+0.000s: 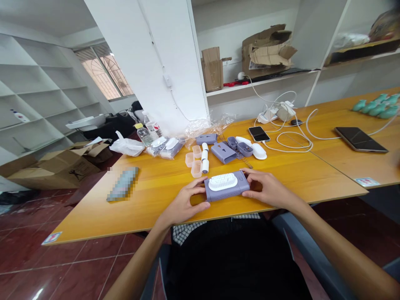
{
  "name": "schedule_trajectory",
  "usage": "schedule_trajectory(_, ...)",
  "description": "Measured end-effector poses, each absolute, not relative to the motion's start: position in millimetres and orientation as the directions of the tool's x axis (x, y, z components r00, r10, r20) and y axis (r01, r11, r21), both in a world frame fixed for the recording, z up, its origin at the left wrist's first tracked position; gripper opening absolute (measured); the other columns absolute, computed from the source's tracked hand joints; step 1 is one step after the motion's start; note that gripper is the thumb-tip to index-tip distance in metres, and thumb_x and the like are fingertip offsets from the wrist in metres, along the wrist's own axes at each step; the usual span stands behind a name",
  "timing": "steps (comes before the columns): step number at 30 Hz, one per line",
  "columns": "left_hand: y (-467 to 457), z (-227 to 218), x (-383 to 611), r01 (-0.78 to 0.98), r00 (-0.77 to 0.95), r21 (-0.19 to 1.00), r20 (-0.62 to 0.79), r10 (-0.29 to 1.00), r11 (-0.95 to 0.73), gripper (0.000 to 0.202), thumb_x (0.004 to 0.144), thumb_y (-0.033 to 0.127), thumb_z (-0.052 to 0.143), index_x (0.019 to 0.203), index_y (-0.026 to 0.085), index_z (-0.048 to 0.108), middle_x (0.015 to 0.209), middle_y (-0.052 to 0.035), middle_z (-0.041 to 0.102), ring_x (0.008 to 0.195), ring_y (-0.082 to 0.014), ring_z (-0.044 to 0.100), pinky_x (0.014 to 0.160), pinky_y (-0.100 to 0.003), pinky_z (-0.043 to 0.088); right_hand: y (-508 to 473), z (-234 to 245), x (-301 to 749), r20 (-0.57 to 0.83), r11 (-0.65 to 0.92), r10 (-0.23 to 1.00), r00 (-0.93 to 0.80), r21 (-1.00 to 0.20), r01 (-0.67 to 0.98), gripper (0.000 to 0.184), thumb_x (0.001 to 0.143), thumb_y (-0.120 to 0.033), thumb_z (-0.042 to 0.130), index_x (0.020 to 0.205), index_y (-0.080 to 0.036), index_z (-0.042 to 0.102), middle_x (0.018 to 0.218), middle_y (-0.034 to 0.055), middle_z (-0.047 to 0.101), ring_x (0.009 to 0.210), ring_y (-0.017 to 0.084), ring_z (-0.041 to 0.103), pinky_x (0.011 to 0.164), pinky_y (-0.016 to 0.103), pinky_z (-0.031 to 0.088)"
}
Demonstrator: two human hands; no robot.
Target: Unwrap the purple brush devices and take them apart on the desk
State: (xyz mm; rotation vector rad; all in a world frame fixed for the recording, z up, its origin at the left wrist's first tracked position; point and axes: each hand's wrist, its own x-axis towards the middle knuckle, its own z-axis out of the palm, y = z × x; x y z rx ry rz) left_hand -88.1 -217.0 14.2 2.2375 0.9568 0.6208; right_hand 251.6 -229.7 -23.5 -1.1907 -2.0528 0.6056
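A purple plastic case (223, 194) lies near the table's front edge with a white oval brush head (223, 181) on its top, bristles facing up. At the case's left end, my left hand (186, 201) has its fingers curled against the side and the thumb along the front. On the opposite end, my right hand (265, 187) grips between thumb and fingers. Just beyond the case are clear plastic cups (196, 168), white rollers (204, 158), a second purple shell (223, 153), small purple cups (245, 149), white oval pieces (259, 151) and a metal spring (248, 162).
Two bagged purple cases (171, 148) and bottles (144, 134) stand at the back left. A pixelated flat object (123, 184) lies left. Back right are a phone (259, 133), white cables (300, 143), a tablet (361, 139) and several green bottles (376, 107).
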Motion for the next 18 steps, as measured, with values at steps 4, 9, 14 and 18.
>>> schedule_trajectory(4, -216.0, 9.1, -85.8, 0.489, 0.543, 0.715, 0.199, 0.816, -0.499, 0.034, 0.081, 0.043, 0.092, 0.108, 0.024, 0.084, 0.158, -0.0123, 0.06, 0.146, -0.0359, 0.057, 0.127, -0.053, 0.039, -229.3, -25.4, 252.0, 0.321, 0.443, 0.896, -0.307, -0.704, 0.555, 0.033, 0.082, -0.048, 0.085, 0.084, -0.027, 0.06, 0.15, 0.0142, 0.068, 0.136, 0.039, 0.066, 0.112, 0.057, 0.052)
schedule_trajectory(9, -216.4, 8.6, -85.5, 0.474, 0.524, 0.741, 0.197, 0.829, -0.476, 0.023, 0.083, 0.038, 0.09, 0.101, 0.025, 0.086, 0.151, -0.0095, 0.066, 0.138, -0.0333, 0.063, 0.125, -0.052, 0.043, -231.6, -26.7, 253.2, 0.346, 0.466, 0.884, -0.315, -0.716, 0.52, 0.039, 0.077, -0.046, 0.089, 0.099, -0.027, 0.064, 0.14, 0.0099, 0.074, 0.128, 0.037, 0.07, 0.109, 0.055, 0.055)
schedule_trajectory(14, -218.4, 10.6, -87.9, 0.459, 0.538, 0.748, 0.196, 0.82, -0.48, 0.021, 0.082, 0.037, 0.09, 0.1, 0.025, 0.086, 0.149, -0.0095, 0.067, 0.136, -0.0325, 0.064, 0.123, -0.051, 0.045, -235.4, -21.8, 252.0, 0.401, 0.538, 0.842, -0.36, -0.656, 0.529, 0.052, 0.082, -0.04, 0.086, 0.128, -0.03, 0.064, 0.137, 0.0089, 0.073, 0.128, 0.033, 0.069, 0.113, 0.053, 0.052)
schedule_trajectory(18, -219.1, 10.3, -87.1, 0.465, 0.532, 0.747, 0.192, 0.824, -0.475, 0.02, 0.081, 0.039, 0.09, 0.094, 0.024, 0.085, 0.148, -0.0102, 0.068, 0.135, -0.0332, 0.065, 0.123, -0.051, 0.046, -236.8, -21.1, 251.6, 0.41, 0.581, 0.813, -0.413, -0.621, 0.527, 0.053, 0.079, -0.035, 0.088, 0.127, -0.031, 0.066, 0.143, 0.0083, 0.068, 0.134, 0.034, 0.065, 0.115, 0.053, 0.051)
